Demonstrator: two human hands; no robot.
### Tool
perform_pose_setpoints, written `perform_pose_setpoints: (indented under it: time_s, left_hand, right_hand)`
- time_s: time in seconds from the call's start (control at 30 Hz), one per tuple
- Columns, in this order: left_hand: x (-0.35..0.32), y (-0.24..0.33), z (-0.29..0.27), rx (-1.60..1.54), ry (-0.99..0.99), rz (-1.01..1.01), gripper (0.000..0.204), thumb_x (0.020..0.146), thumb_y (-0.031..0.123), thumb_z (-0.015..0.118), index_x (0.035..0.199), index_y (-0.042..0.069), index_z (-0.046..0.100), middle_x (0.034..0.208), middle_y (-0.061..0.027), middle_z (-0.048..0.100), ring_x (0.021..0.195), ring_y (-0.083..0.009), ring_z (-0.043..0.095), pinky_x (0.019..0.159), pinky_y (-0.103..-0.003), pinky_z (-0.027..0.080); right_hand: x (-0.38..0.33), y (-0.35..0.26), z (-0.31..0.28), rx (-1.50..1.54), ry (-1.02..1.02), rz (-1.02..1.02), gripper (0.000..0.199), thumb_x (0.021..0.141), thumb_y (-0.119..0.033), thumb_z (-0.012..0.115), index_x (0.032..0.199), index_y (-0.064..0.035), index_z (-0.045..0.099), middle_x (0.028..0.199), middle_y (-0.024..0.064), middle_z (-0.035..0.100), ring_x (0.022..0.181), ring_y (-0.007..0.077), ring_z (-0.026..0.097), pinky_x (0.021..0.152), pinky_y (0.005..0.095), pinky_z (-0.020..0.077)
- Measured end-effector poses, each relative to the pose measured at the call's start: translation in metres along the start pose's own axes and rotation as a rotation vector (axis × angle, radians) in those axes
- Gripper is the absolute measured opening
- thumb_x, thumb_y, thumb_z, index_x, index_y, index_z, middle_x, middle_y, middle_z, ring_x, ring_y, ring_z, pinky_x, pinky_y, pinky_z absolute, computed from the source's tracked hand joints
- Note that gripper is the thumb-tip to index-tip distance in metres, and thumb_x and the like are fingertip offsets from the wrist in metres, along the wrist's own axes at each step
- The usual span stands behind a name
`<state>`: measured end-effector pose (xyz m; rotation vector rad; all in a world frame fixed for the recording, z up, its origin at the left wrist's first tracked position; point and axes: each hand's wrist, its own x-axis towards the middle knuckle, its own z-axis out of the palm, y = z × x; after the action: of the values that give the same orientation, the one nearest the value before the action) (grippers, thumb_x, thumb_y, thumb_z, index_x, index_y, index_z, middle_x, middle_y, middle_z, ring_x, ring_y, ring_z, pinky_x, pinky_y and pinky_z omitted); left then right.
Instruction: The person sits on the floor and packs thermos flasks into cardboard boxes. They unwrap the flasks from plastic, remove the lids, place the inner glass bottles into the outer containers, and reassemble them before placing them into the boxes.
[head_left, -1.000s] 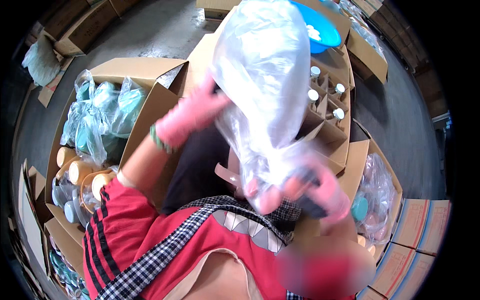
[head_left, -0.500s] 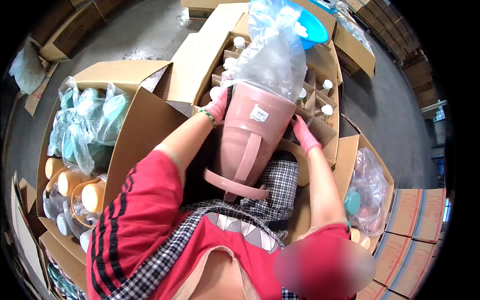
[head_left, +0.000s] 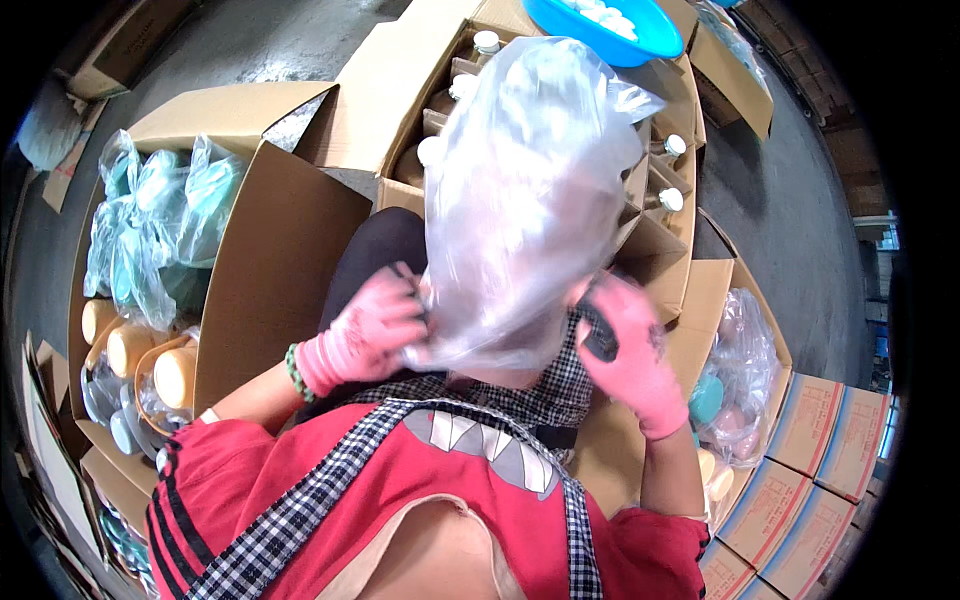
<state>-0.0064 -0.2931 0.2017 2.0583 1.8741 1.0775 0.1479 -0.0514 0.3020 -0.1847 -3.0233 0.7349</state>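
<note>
A pink plastic jug (head_left: 512, 378) lies against my lap, almost wholly inside a clear plastic bag (head_left: 520, 180). The bag blurs its shape, and only a strip of bare pink shows below the bag's lower edge. My left hand (head_left: 372, 335), in a pink glove with dark fingertips, has its fingers closed on the bag's edge at the left. Across from it, my right hand (head_left: 632, 350), gloved alike, is curled with thumb and fingers at the bag's right edge. Part of the right fingertips is hidden by the bag.
Ahead stands a divided carton (head_left: 690, 240) of bottles with white caps. A blue basin (head_left: 640, 50) of white caps rests at its far end. At the left, a carton (head_left: 270, 240) holds bagged teal jugs (head_left: 160, 220) and orange-lidded ones. Sealed cartons (head_left: 800, 420) stack at the right.
The bag has come down from the jug's far end to cover nearly all of it. Both hands have moved toward my body with the bag's edge.
</note>
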Motion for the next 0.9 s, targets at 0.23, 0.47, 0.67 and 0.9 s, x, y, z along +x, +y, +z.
perform_pose_setpoints:
  time_s: [0.23, 0.47, 0.67, 0.9]
  left_hand:
    - [-0.009, 0.021, -0.008, -0.078, -0.126, -0.019, 0.029, 0.062, 0.012, 0.060, 0.088, 0.001, 0.054, 0.095, -0.0159, 0.052, 0.088, -0.0326, 0.050, 0.083, -0.041, 0.038]
    - [-0.029, 0.035, -0.021, -0.125, 0.528, -0.353, 0.024, 0.081, 0.018, 0.054, 0.092, -0.004, 0.053, 0.098, -0.0171, 0.054, 0.093, -0.0322, 0.052, 0.082, -0.038, 0.041]
    - [0.015, -0.023, 0.033, 0.379, -0.514, -0.498, 0.023, 0.074, 0.026, 0.055, 0.074, 0.004, 0.062, 0.074, -0.0123, 0.059, 0.073, -0.0280, 0.059, 0.063, -0.036, 0.047]
    - [0.036, -0.067, 0.214, 0.161, -1.079, -0.638, 0.048, 0.076, 0.041, 0.050, 0.112, 0.010, 0.053, 0.104, -0.0110, 0.059, 0.094, -0.0276, 0.056, 0.081, -0.037, 0.043]
  right_hand:
    - [0.043, -0.008, 0.105, -0.801, -0.144, -0.839, 0.013, 0.068, -0.018, 0.048, 0.060, -0.0118, 0.056, 0.070, 0.0024, 0.056, 0.077, 0.0216, 0.051, 0.080, 0.0393, 0.0380]
    - [0.024, 0.014, -0.031, -0.541, 0.056, -0.474, 0.014, 0.053, -0.012, 0.057, 0.059, -0.0054, 0.045, 0.066, 0.0115, 0.050, 0.071, 0.0324, 0.051, 0.076, 0.0409, 0.0410]
    - [-0.076, 0.060, -0.093, 0.050, 0.708, 0.290, 0.026, 0.068, -0.012, 0.062, 0.089, 0.0023, 0.055, 0.085, 0.0149, 0.058, 0.081, 0.0272, 0.055, 0.073, 0.0354, 0.0417]
    - [-0.117, 0.055, -0.054, -0.029, 0.799, 0.258, 0.025, 0.083, -0.006, 0.048, 0.105, 0.0051, 0.051, 0.099, 0.0054, 0.056, 0.086, 0.0132, 0.052, 0.077, 0.0253, 0.0408]
